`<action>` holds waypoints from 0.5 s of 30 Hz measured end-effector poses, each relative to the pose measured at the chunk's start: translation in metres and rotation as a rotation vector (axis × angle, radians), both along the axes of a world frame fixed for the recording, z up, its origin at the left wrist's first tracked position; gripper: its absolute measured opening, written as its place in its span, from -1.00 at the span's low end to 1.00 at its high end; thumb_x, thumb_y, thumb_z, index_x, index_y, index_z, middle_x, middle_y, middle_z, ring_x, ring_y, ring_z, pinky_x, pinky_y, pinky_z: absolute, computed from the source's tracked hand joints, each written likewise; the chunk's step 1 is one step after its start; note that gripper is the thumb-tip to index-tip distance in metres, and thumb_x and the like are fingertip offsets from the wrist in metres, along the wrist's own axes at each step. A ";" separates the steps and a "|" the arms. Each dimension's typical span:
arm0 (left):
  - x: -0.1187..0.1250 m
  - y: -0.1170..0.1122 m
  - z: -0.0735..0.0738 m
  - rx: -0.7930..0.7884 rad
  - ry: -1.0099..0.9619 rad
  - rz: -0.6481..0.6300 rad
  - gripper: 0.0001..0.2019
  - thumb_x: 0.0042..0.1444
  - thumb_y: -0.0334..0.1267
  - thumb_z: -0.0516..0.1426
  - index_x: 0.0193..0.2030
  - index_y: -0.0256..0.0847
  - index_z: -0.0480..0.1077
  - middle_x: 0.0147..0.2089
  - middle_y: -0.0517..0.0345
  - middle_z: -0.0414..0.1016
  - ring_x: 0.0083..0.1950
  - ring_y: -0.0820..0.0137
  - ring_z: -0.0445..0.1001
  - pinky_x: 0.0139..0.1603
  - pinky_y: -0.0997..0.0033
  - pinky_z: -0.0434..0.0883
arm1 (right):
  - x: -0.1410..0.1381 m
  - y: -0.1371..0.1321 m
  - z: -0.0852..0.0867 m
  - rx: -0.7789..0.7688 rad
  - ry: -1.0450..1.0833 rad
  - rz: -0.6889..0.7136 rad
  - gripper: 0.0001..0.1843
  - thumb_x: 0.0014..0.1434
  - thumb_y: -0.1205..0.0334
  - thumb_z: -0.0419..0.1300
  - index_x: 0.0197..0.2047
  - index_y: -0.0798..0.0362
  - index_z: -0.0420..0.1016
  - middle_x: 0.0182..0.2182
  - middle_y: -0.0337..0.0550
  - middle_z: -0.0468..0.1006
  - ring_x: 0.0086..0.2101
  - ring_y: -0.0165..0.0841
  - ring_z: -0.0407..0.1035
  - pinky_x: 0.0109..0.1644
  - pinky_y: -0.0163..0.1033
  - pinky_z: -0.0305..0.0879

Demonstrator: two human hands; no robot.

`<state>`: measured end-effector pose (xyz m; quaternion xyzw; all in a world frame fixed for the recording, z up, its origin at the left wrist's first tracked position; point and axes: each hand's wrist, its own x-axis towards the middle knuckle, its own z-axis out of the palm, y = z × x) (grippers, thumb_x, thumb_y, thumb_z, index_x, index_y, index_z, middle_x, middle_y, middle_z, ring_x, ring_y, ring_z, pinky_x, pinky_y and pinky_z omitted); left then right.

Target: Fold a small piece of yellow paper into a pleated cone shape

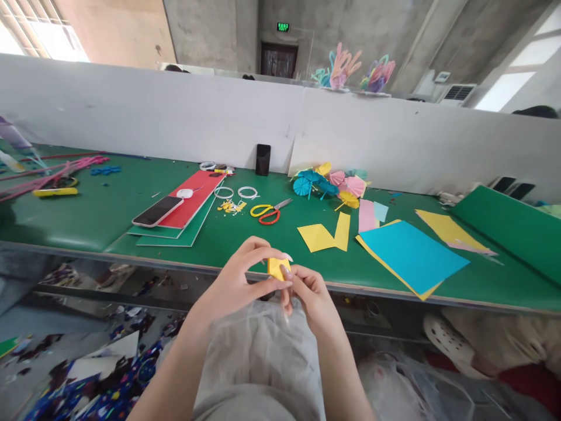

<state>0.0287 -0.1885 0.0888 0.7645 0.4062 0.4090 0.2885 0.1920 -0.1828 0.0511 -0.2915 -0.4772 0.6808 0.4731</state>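
Left hand [239, 280] and right hand [309, 295] pinch a small folded yellow paper [277, 268] between closed fingertips, just before the table edge [184, 264].

Craft things across the counter [87, 222]
Phone [156, 211] left, on card sheets [184, 225]; scissors [270, 211] centre; paper umbrellas [328, 182] farther right; paper stack [412, 254] near right; folded paper [277, 268] at near edge.

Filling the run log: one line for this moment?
left hand: holds yellow paper | right hand: holds yellow paper | scissors: lying on green table
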 end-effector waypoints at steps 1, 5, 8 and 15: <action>0.000 0.001 0.000 0.003 -0.026 0.012 -0.78 0.10 -0.27 0.19 -0.09 -0.04 0.41 -0.14 0.16 0.28 -0.08 0.40 0.35 -0.02 0.39 0.33 | 0.001 0.000 -0.001 -0.008 0.016 0.018 -0.66 0.14 0.05 0.23 -0.52 0.13 0.41 -0.72 -0.30 0.44 -0.75 -0.56 0.25 -0.66 -0.47 0.17; -0.002 0.004 -0.001 -0.017 -0.111 -0.018 -0.77 0.07 -0.25 0.21 -0.10 -0.07 0.40 -0.14 0.17 0.38 -0.11 0.40 0.39 -0.08 0.41 0.35 | 0.003 0.000 -0.002 -0.079 0.079 0.083 -0.63 0.17 0.04 0.18 -0.53 0.13 0.39 -0.74 -0.27 0.44 -0.78 -0.56 0.20 -0.70 -0.47 0.09; -0.002 0.004 -0.003 -0.055 -0.141 -0.031 -0.74 0.06 -0.26 0.23 -0.08 -0.06 0.40 -0.14 0.18 0.44 -0.13 0.41 0.41 -0.10 0.42 0.35 | 0.001 0.002 -0.003 -0.143 0.146 0.135 -0.62 0.16 0.02 0.18 -0.53 0.13 0.39 -0.79 -0.29 0.40 -0.82 -0.55 0.14 -0.73 -0.45 0.00; 0.000 0.003 -0.003 -0.105 -0.166 -0.043 -0.78 0.11 -0.27 0.18 -0.08 -0.05 0.40 -0.11 0.21 0.47 -0.11 0.43 0.41 -0.06 0.46 0.33 | -0.002 0.003 -0.005 -0.199 0.191 0.182 -0.63 0.11 0.00 0.20 -0.53 0.13 0.42 -0.83 -0.34 0.30 -0.84 -0.58 0.02 -0.73 -0.44 -0.12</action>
